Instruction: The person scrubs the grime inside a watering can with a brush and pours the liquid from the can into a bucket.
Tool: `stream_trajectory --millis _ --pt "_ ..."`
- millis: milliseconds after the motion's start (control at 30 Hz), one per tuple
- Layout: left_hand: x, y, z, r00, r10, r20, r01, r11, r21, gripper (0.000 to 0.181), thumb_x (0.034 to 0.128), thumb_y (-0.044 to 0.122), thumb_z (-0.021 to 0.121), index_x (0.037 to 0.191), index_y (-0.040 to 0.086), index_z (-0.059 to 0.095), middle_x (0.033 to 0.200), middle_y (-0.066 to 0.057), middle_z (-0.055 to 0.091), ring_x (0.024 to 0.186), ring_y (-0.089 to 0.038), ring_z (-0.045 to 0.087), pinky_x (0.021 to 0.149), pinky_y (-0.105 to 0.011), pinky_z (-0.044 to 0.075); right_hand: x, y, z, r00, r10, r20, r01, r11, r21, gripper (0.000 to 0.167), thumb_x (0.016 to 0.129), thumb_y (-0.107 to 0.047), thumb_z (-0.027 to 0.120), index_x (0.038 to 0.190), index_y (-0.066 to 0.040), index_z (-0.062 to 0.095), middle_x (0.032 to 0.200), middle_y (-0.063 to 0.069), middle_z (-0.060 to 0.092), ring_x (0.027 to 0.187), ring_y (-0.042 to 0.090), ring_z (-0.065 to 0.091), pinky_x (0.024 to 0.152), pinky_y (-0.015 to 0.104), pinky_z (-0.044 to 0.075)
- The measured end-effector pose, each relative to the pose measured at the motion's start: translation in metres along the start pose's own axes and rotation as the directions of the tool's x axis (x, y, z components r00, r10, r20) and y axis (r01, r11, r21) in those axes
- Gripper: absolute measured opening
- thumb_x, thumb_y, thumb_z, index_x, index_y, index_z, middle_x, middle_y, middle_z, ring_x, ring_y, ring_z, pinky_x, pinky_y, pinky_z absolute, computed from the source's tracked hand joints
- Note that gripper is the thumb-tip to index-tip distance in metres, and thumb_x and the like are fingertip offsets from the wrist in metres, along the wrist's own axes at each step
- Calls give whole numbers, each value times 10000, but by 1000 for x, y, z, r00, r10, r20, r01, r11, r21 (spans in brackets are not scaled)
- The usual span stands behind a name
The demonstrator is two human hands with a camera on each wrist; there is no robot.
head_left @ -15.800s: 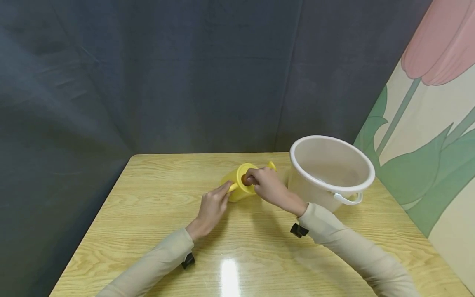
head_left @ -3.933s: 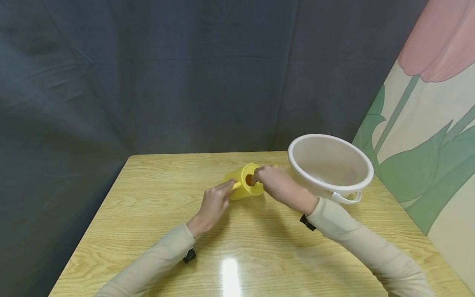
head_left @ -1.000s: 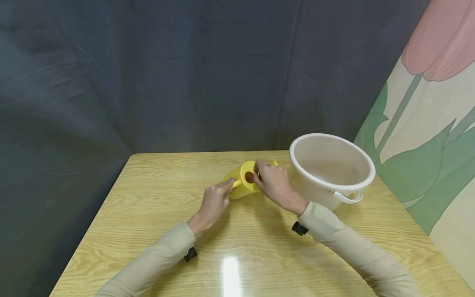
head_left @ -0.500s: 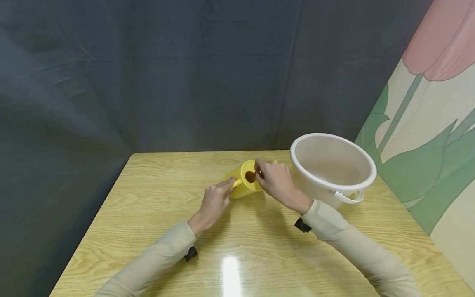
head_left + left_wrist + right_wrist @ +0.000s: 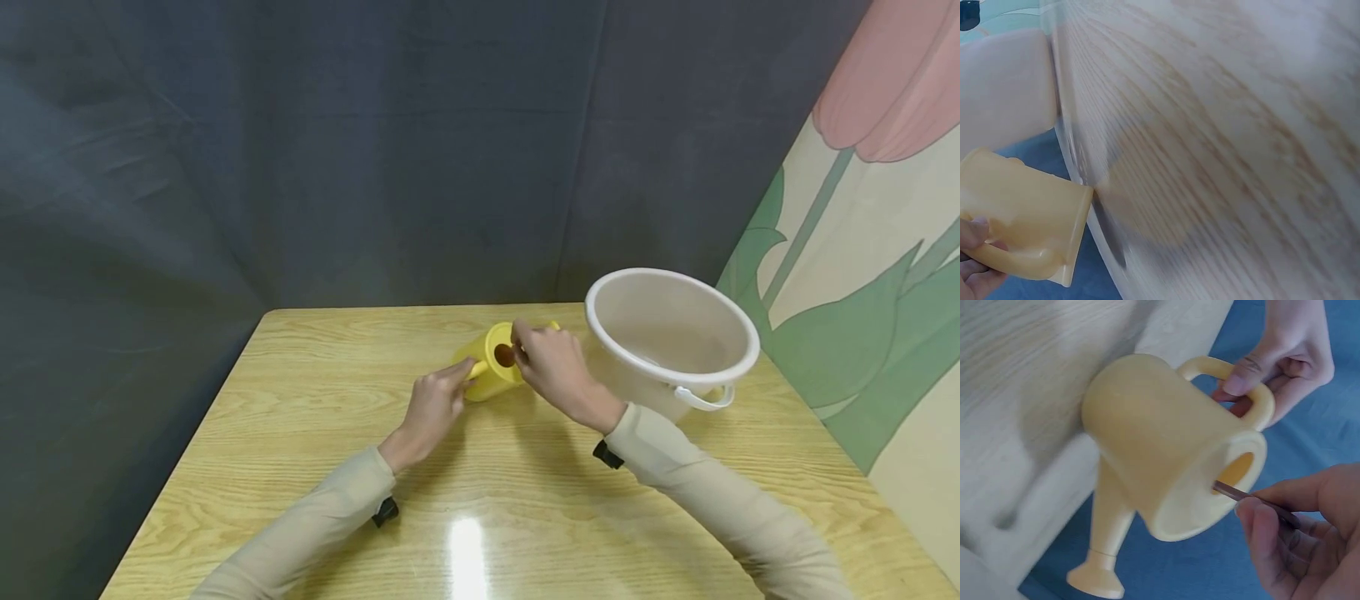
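R hand (image 5: 557,372) raised slightly; yel. watering can (image 5: 1154,431) smooth, tilted.

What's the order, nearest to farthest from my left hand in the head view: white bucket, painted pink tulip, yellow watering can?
From your left hand:
1. Yellow watering can: held in it.
2. White bucket: to the right.
3. Painted pink tulip: upper right.

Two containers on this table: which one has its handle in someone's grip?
The yellow watering can: the left hand grips its yellow handle. The white bucket differs: its white handle hangs down, untouched.
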State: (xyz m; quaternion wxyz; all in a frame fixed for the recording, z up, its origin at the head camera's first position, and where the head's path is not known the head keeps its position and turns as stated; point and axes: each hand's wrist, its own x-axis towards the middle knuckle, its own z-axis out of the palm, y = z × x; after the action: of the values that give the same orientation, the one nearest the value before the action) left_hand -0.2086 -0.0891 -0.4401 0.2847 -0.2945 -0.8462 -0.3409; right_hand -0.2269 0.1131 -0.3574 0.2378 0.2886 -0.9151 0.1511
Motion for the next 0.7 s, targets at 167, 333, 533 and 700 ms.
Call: stream_trajectory --millis 167,333,533,700 --pt "1 0 -1 1000 -5 8 5 1000 -3 360 851 -97 710 1206 -69 654 1135 -222 675 936 -302 717 772 -274 589 -1 4 10 1000 -22 -9 22 1000 -11 125 869 -5 667 823 -75 574 569 -15 541 469 158 490 387 373 426" --pt "1 -1 -1 1000 -5 5 5 1000 1 358 853 -90 712 1206 -62 658 1128 -217 682 925 -299 720 764 -286 594 -2 4 10 999 -38 -17 38 999 -6 153 891 9 646 798 -80 563 566 -22 523 469 143 468 388 357 420" --pt "0 -2 0 1000 -16 4 16 1000 -5 360 853 -97 708 1207 -51 662 1128 -214 684 930 -298 719 770 -287 595 -3 -1 0 998 -56 -23 55 998 -39 175 902 -46 699 791 -88 571 597 7 568 490 189 520 394 413 446" --pt "1 -2 0 1000 -23 -2 23 1000 -8 338 853 -98 708 1183 -26 685 1107 -201 698 909 -287 724 755 -294 601 -3 -4 -10 996 -77 -49 73 994 -78 160 882 -132 738 801 -79 610 633 38 630 490 202 538 379 410 448"
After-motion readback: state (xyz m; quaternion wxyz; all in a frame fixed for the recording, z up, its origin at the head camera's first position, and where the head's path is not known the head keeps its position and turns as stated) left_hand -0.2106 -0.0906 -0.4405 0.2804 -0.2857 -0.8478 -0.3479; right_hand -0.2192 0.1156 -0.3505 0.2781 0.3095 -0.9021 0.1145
